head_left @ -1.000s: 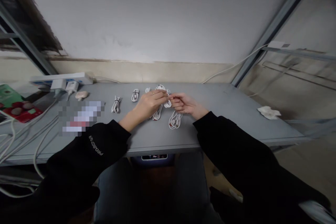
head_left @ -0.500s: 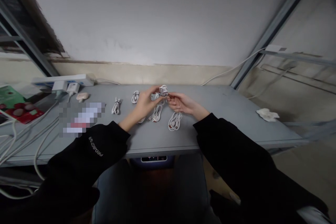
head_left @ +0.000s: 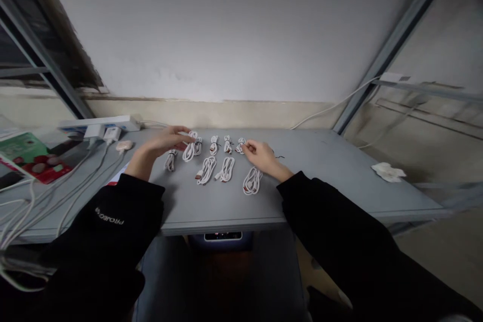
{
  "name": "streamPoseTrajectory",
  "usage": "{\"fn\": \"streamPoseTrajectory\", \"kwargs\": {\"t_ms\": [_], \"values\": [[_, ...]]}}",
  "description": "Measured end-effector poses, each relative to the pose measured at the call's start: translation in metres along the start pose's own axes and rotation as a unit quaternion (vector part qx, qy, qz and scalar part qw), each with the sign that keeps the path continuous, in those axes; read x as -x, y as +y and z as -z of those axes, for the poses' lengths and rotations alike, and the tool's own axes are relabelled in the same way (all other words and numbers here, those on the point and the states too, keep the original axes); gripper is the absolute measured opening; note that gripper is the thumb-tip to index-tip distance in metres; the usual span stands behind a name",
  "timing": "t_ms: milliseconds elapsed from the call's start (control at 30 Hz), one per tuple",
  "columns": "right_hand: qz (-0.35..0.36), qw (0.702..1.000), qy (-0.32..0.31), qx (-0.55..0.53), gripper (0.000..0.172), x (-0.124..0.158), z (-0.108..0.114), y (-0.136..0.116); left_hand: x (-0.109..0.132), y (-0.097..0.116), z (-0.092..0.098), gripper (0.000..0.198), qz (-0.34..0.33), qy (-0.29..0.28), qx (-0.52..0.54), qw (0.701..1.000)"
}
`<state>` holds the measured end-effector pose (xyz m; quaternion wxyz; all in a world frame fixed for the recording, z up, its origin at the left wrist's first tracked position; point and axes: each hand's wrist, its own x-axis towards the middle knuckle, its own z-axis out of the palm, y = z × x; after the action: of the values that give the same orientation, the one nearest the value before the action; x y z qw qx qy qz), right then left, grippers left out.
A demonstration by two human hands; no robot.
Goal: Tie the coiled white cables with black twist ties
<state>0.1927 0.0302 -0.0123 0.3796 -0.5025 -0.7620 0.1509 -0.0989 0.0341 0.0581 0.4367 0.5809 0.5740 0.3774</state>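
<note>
Several white cables, each coiled and tied, lie in two rows on the grey table (head_left: 332, 181). My left hand (head_left: 160, 143) reaches to the back row, its fingertips closed on a looser cable coil (head_left: 189, 151). A tied bundle (head_left: 170, 160) lies just in front of that hand. My right hand (head_left: 261, 155) rests at the row's right end with curled fingers pinching a small cable bundle (head_left: 240, 145). Three longer coils lie nearer me, the rightmost coil (head_left: 252, 181) under my right wrist. A thin dark tie (head_left: 278, 157) lies beside my right hand.
A white power strip (head_left: 100, 123) with plugged chargers sits at the back left, with loose white wires (head_left: 45, 196) trailing off the left edge. Near them are a beige case (head_left: 124, 146) and a red-green packet (head_left: 26, 157). Crumpled tissue (head_left: 388, 171) lies far right.
My hands, together on one bundle over the table's middle, have parted. The left moved left to the back row; the right set the small bundle down at the row's right end.
</note>
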Motion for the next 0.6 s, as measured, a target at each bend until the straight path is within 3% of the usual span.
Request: {"fn": "streamPoseTrajectory", "kwargs": {"t_ms": [100, 233, 600], "values": [[-0.017, 0.999, 0.001, 0.043, 0.029, 0.001, 0.002, -0.003, 0.005, -0.001, 0.001, 0.034, 0.073, -0.076, -0.089, 0.990], [-0.030, 0.998, -0.005, 0.052, 0.029, 0.000, 0.002, -0.004, 0.004, -0.007, -0.006, 0.030, 0.104, -0.136, -0.128, 0.977], [-0.027, 0.997, -0.007, 0.075, 0.029, 0.001, 0.002, -0.003, 0.001, -0.015, -0.015, 0.028, 0.150, -0.153, -0.216, 0.953]]}}
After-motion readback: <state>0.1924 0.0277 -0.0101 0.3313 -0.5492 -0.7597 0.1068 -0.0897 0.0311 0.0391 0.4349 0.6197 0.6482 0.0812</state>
